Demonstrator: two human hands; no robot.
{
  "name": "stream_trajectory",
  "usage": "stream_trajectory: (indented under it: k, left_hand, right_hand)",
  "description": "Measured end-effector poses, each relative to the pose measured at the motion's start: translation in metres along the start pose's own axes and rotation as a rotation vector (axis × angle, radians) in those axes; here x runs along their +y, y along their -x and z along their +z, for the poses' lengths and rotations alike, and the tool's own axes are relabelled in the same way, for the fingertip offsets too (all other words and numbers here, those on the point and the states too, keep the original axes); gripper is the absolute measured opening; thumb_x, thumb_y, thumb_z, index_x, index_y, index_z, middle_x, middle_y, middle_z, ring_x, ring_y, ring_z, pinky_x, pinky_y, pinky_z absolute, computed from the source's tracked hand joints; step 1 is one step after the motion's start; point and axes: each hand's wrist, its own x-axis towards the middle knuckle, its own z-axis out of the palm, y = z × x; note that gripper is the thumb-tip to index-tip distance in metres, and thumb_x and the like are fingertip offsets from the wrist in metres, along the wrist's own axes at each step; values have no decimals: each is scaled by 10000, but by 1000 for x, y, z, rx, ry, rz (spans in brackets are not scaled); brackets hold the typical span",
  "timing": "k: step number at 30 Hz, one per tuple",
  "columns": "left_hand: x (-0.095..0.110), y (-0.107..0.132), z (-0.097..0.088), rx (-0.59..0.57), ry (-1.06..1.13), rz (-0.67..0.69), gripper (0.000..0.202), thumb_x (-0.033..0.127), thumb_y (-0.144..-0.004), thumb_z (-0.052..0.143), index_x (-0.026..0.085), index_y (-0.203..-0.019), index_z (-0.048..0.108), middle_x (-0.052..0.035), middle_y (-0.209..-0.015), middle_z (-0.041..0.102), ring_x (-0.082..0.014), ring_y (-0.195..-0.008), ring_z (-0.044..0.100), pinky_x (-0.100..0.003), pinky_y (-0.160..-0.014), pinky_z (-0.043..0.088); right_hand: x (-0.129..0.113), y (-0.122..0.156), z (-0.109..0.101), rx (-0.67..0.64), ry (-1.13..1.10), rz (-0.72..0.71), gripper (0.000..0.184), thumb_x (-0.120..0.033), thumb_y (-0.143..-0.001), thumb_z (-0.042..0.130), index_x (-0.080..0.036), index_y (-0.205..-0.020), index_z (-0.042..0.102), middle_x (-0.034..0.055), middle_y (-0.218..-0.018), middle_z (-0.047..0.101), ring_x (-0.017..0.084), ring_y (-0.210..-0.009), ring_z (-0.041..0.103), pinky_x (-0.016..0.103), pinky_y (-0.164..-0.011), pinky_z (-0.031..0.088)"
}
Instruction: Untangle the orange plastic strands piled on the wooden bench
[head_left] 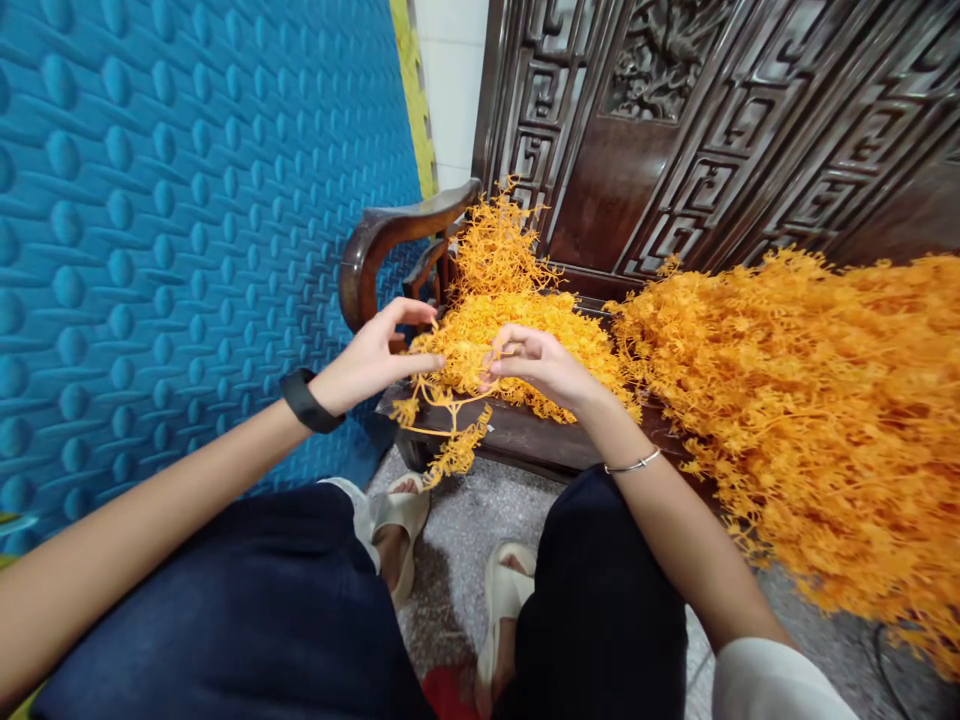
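An orange plastic foliage sprig [453,408] with branching stems hangs in front of me, above the edge of a dark wooden bench [517,430]. My right hand [536,365] pinches one of its stems between thumb and fingers. On the other side, my left hand [390,345] has its thumb and fingers apart, close against the sprig's leafy part; no firm grip shows there. Behind both hands lies a heap of similar orange foliage [555,325] on the bench seat, partly hidden by my fingers. A looser bunch [499,245] rests behind that heap, beside the armrest.
A large mass of orange foliage [810,400] spreads across the right side and overhangs the bench front. The curved wooden armrest [367,250] stands at the left. Carved dark wood panels [615,180] form the back. Blue textured matting [187,230] covers the left.
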Motion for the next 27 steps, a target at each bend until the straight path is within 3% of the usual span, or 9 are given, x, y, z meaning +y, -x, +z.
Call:
stream_trajectory:
  k: [2,5,8,13,17,22,25,27]
  left_hand:
    - [4,3,1,-74,-146,146,552,307,-608,730,176,-1115,555,-94,-1255,534,-274,-1205,445,-463,-1031,320]
    - [13,6,3,-180,-149,265,437,343,-709,663,189,-1110,583,-86,-1266,552,-254,-1247,415,-446,-1080,259]
    - [17,6,8,-211,-19,211,405,381,-757,631,190,-1112,592,-76,-1219,597,-237,-1183,489,-412,-1047,319]
    - [9,3,22,-210,133,-30,442,466,-781,571,130,-1065,601,-88,-1044,663,-231,-993,592,-368,-882,451]
    - [5,5,30,-243,82,-44,476,520,-808,511,138,-1081,596,-81,-1078,653,-227,-1031,572,-362,-918,421]
    - [8,6,29,-166,-9,119,397,439,-769,605,146,-1036,604,-67,-1048,645,-206,-978,581,-324,-868,433]
    - [7,4,26,-150,101,135,252,345,-821,532,143,-945,617,-47,-939,660,-170,-888,598,-288,-801,451]
    - [6,3,25,-175,192,79,190,275,-827,477,139,-877,600,-30,-791,656,-143,-761,603,-273,-729,461]
  right_hand:
    - [2,0,7,27,-49,-10,224,-249,-670,726,-201,-740,519,16,-764,666,156,-693,653,343,-745,510]
    - [5,-1,18,88,-130,-5,238,-246,-644,744,-211,-733,526,1,-796,661,139,-724,641,329,-781,507]
    - [10,-4,28,129,-229,3,243,-250,-619,758,-215,-721,540,-12,-811,652,126,-756,628,313,-821,506]
    - [18,-7,35,106,-277,12,259,-260,-608,773,-211,-705,538,-9,-812,639,145,-811,638,349,-893,487]
    - [18,-4,36,229,-125,-101,260,-287,-624,771,-210,-687,531,-8,-796,631,141,-824,619,347,-873,481]
    - [14,1,37,226,153,-233,216,-310,-669,734,-198,-671,550,3,-806,612,145,-826,589,337,-816,478]
    - [5,6,29,234,310,-243,135,-280,-712,688,-208,-802,617,2,-812,616,138,-775,581,331,-780,478]
    - [-5,9,20,317,375,-261,191,-262,-739,655,-225,-925,632,9,-867,625,140,-796,583,325,-777,478]
